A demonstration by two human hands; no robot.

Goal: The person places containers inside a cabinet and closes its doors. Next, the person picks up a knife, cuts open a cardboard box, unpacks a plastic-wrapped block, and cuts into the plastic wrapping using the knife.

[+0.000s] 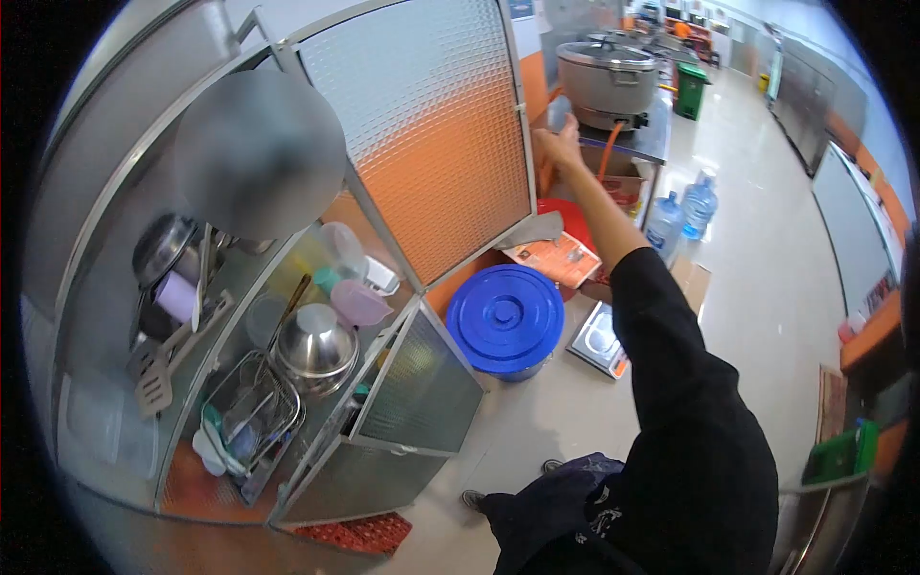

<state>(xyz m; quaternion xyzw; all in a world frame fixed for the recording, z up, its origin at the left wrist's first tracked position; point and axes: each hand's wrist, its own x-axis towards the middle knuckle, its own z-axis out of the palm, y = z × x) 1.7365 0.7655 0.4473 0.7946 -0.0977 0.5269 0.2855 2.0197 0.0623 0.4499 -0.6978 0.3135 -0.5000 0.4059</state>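
Observation:
My right arm in a black sleeve reaches out past the open textured-glass cabinet door [431, 134]. At its end my right hand [563, 146] is closed around a small, pale translucent cup-like thing [559, 113], whose exact kind I cannot make out. Just beyond the hand, a large silver rice cooker [613, 81] sits on a metal table [654, 144]. An orange hose [610, 149] hangs down from the cooker's base. My left hand is out of view.
Shelves at left hold metal bowls [316, 347], a slotted turner [151, 379] and a wire basket [251, 412]; a blurred grey disc [259, 153] covers part. A blue-lidded bucket [506, 321], a scale [601, 340] and water bottles [663, 226] stand on the floor.

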